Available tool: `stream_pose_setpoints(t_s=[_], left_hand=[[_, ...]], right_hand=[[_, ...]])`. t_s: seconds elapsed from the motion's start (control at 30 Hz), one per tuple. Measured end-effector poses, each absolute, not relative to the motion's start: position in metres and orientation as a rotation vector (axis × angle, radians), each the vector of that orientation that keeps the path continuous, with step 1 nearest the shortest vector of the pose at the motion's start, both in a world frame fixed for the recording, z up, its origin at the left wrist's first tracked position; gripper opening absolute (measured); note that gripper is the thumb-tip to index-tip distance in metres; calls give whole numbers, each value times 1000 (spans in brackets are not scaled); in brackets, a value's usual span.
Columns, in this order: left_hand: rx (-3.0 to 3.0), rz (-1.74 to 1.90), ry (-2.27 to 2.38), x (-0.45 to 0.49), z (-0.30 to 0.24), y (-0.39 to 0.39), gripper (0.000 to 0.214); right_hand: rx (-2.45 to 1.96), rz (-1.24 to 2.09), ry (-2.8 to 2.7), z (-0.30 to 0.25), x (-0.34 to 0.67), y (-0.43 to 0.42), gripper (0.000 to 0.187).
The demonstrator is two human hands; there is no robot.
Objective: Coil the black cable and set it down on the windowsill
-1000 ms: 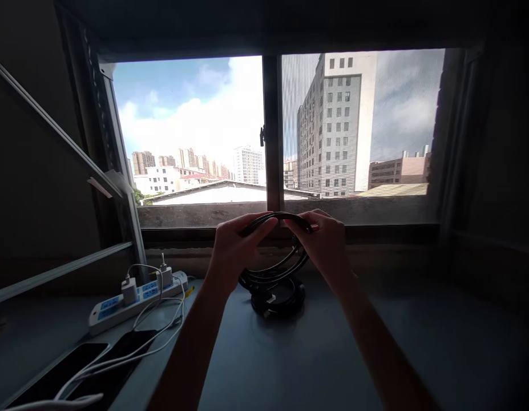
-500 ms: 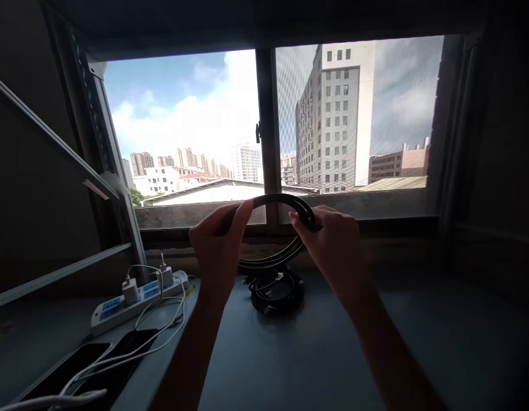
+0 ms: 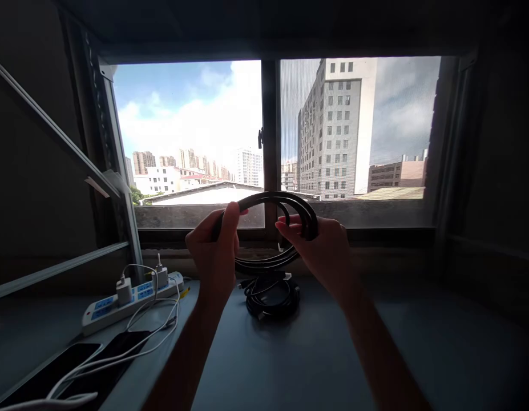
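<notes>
Held coil (image 3: 270,196): above cable pile (image 3: 273,311); touching? can't tell.
L hand (image 3: 215,242): above-left of pile, fingers closed round coil.
R hand (image 3: 323,245): above-right of pile, thumb + fingers pinching strands.
Risk: if R pinch loosens, strand prob. slips, coil unwinds.

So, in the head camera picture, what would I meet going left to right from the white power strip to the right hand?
White power strip → left hand → held black cable loops → right hand.

Desk (image 3: 273,365) space, home or office unclear | window (image 3: 270,131) | power strip (image 3: 133,304)
</notes>
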State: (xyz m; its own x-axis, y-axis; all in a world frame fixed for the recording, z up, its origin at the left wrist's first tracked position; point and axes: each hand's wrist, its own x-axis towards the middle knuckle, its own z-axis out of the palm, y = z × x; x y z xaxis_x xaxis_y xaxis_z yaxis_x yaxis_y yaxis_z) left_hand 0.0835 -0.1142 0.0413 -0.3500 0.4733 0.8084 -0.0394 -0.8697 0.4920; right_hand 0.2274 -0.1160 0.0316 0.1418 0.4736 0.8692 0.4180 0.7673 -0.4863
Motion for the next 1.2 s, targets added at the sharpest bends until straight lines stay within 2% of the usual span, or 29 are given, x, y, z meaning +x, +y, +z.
stream_pose_setpoints(t_s=[0.13, 0.3, 0.43, 0.53, 0.63, 0.77, 0.9, 1.0, 1.1, 1.2], left_hand=[[1529, 2295, 606, 78, 45, -112, 40], [1319, 2193, 624, 78, 48, -104, 58], [1266, 2068, 652, 78, 49, -99, 60], [1344, 2004, 647, 75, 48, -96, 60], [1428, 1998, 716, 72, 46, -92, 60], [1470, 1835, 854, 71, 41, -85, 53], [1350, 1576, 773, 69, 37, -73, 45], [1269, 1358, 671, 66, 32, -60, 38], [1280, 1123, 584, 63, 22, -43, 29], [1519, 1055, 880, 58, 8, -23, 20]], right_hand=[[-718, 279, -1521, 28, 223, -119, 26], [-567, 604, -1636, 31, 216, -133, 34], [-453, 678, -1791, 35, 214, -143, 44], [-467, 671, -1771, 35, 215, -140, 40], [-600, 352, -1596, 32, 217, -128, 25], [-777, -297, -1568, 25, 217, -110, 59], [-976, -592, -1663, 19, 219, -95, 59], [-1070, -508, -1749, 13, 226, -77, 56], [-1231, -230, -1786, 0, 236, -53, 52], [-1327, 74, -1793, -19, 239, -27, 47]])
